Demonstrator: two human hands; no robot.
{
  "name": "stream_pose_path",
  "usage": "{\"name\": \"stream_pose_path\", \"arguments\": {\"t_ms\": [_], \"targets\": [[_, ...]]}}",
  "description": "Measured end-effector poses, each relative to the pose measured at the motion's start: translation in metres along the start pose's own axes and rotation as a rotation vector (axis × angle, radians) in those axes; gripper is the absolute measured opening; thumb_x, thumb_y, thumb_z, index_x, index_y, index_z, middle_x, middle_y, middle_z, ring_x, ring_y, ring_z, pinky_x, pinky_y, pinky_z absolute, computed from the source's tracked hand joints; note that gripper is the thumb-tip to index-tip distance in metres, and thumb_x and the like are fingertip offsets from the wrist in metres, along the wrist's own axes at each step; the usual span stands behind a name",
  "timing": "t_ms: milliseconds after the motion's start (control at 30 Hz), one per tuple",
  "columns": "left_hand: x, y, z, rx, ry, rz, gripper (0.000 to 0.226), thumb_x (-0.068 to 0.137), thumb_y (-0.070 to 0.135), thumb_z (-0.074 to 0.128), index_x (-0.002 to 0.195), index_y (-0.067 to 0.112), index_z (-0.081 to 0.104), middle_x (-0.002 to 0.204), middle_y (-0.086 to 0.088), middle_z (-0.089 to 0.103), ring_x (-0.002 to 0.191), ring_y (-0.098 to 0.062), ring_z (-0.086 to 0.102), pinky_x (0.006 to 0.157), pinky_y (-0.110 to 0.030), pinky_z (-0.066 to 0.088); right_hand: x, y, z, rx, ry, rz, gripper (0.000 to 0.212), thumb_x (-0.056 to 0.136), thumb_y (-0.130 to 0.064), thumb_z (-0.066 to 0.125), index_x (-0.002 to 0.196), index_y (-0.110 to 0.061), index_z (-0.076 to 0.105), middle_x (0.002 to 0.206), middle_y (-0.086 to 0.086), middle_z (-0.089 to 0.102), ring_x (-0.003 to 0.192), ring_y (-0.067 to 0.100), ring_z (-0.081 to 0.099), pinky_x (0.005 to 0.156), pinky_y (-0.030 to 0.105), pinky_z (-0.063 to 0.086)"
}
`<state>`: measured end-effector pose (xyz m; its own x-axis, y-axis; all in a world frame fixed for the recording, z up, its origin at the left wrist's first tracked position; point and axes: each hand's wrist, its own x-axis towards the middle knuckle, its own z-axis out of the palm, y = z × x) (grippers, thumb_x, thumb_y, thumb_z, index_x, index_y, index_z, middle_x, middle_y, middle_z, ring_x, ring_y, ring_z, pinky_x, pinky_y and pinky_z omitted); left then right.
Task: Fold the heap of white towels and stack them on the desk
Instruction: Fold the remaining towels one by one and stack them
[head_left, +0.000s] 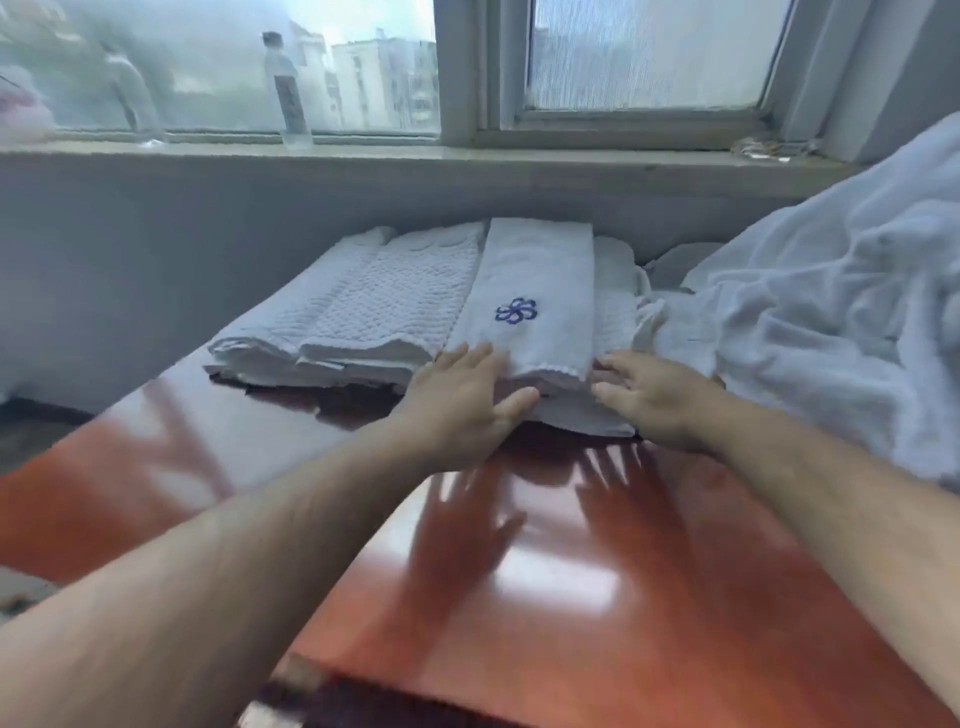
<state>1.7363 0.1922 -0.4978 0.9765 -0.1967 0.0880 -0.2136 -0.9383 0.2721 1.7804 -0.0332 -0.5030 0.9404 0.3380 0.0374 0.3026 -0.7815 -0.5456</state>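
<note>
A folded white towel with a blue flower mark (535, 306) lies on top of a stack at the far side of the glossy red-brown desk (571, 597). To its left sits a second stack of folded waffle-textured towels (363, 312). My left hand (462, 405) touches the near left end of the flower towel with straight fingers. At the towel's near right end my right hand (649, 395) rests with spread fingers. A heap of unfolded white towels (831, 322) fills the right side.
A grey wall and window sill (415, 153) run behind the stacks. A clear plastic bottle (288, 93) stands on the sill, with another blurred object to its left. The near part of the desk shows only reflections.
</note>
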Motion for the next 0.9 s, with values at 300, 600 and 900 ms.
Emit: {"name": "stream_pose_path", "arguments": {"t_ms": [300,600,900], "targets": [[-0.006,0.099,0.022,-0.424,0.173,0.166,0.041,0.098,0.034,0.055,0.137,0.023,0.056,0.134,0.007,0.058,0.131,-0.018,0.045,0.109,-0.027,0.033,-0.103,0.035,-0.057,-0.001,0.527,0.158,0.017,0.089,-0.022,0.062,0.101,-0.027,0.074,0.104,-0.009,0.068,0.100,0.009,0.057,0.074,0.011,0.035],[0.049,0.189,0.083,-0.939,0.221,0.217,0.020,0.094,0.025,0.061,0.111,0.034,0.069,0.095,0.017,0.066,0.087,-0.004,0.064,0.083,-0.030,0.052,-0.135,0.110,-0.068,0.009,1.312,0.337,0.037,0.088,-0.015,0.069,0.124,-0.008,0.062,0.126,0.010,0.056,0.124,0.027,0.048,0.105,0.033,0.037],[0.102,0.206,0.143,-1.117,0.161,0.310,0.031,0.094,0.035,0.064,0.123,0.047,0.061,0.108,0.025,0.064,0.097,0.003,0.061,0.074,-0.004,0.044,-0.103,0.169,-0.077,0.161,1.438,0.412,0.036,0.094,-0.037,0.068,0.124,-0.018,0.063,0.109,-0.008,0.059,0.093,0.003,0.059,0.076,0.001,0.040]]}}
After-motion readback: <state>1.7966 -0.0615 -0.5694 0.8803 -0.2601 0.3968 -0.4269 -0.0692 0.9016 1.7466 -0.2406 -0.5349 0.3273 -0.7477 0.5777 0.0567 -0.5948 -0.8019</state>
